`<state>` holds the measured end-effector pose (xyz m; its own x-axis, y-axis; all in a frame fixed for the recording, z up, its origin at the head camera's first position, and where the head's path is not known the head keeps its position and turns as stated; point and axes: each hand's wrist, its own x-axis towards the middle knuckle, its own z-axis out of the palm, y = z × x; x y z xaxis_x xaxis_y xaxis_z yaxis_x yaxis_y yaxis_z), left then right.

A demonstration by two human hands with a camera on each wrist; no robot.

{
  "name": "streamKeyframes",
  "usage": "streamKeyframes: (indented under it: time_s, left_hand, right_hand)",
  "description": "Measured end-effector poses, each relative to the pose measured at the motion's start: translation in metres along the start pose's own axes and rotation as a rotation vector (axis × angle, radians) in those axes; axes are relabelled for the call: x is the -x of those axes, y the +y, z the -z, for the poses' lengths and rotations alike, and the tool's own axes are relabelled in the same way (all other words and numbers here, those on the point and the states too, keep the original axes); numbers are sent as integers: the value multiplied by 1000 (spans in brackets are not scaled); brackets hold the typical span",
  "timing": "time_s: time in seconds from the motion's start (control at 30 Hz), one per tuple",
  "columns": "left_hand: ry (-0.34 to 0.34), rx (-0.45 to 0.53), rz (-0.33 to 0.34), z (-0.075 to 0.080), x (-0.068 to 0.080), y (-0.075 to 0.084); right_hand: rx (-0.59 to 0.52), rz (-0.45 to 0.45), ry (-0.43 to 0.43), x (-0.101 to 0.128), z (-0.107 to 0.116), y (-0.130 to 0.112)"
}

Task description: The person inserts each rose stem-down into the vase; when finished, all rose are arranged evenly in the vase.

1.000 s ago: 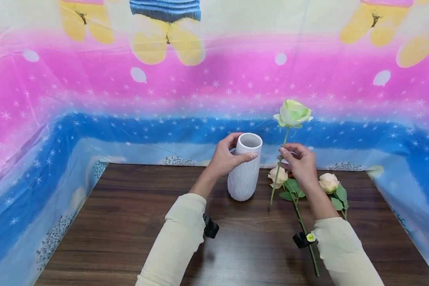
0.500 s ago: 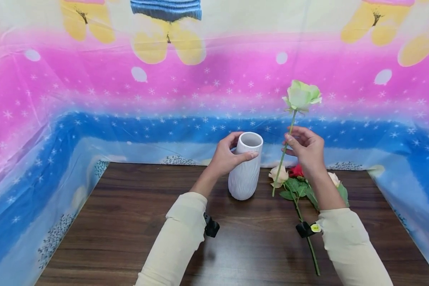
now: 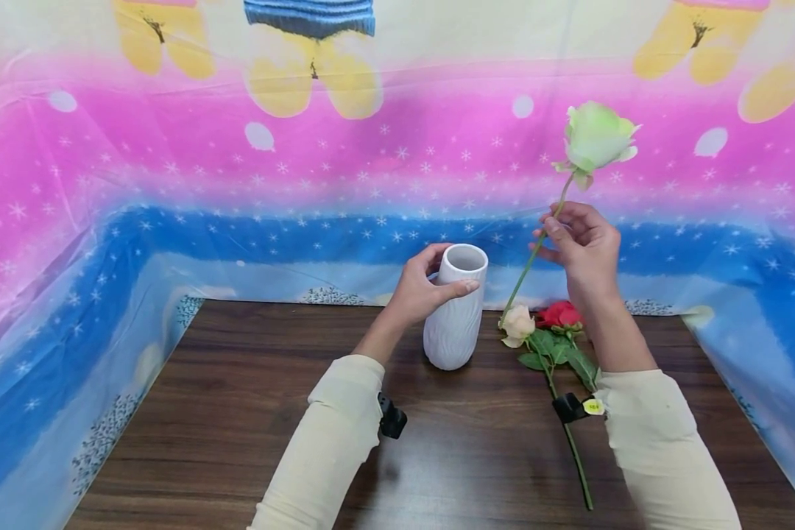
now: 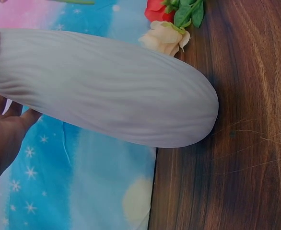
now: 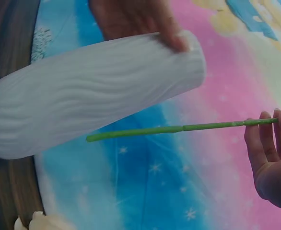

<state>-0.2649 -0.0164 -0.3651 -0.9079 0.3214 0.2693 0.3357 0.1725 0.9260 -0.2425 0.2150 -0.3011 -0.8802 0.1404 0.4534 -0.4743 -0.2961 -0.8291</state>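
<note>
1. Since the earlier frame: right hand (image 3: 588, 246) has gone up and outward with the green-white rose (image 3: 596, 138); left hand (image 3: 424, 287) and white vase (image 3: 453, 324) about where they were. More of the red rose (image 3: 560, 315) shows now.
2. Right hand: thumb and fingertips pinched narrow on the green stem (image 5: 145, 131), below the bloom. Bloom up high, stem slanting down toward the vase side.
3. Left hand: wrapped round the vase near the top, thumb across the front just under the rim, fingers behind. Vase base at the tabletop (image 3: 271, 412), mouth up.
4. Stem's lower end: below rim level, outside the vase, to its right. Right wrist view shows a gap from the wall. Can't tell from here whether it touches the peach rose (image 3: 518, 324).
5. Step in hand, my read: flower being lifted for the vase, vase steadied; not inserted yet.
6. Next move probably calls for more height, then the stem end brought left over the mouth and lowered, left grip kept firm. Too low, it could knock the rim.
7. Further out: peach and red roses lying right of the vase, leaves (image 3: 551, 346) between; one long stem runs toward me. Printed cloth (image 3: 371, 169) behind.
</note>
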Motion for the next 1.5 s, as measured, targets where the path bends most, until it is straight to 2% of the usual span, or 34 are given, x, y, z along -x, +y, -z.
streamKeyframes:
  time_s: [0.3, 0.63, 1.17, 1.5]
  left_hand:
    - [-2, 4, 9, 0, 0, 1]
    - [1, 9, 13, -1, 0, 1]
    - [4, 9, 18, 0, 2, 4]
    - [1, 16, 15, 0, 2, 3]
  right_hand:
    - [-100, 67, 48, -8, -6, -15]
    - [-262, 143, 131, -19, -10, -33]
    - [-481, 153, 232, -28, -15, -52]
    - [-399, 121, 184, -26, -23, -51]
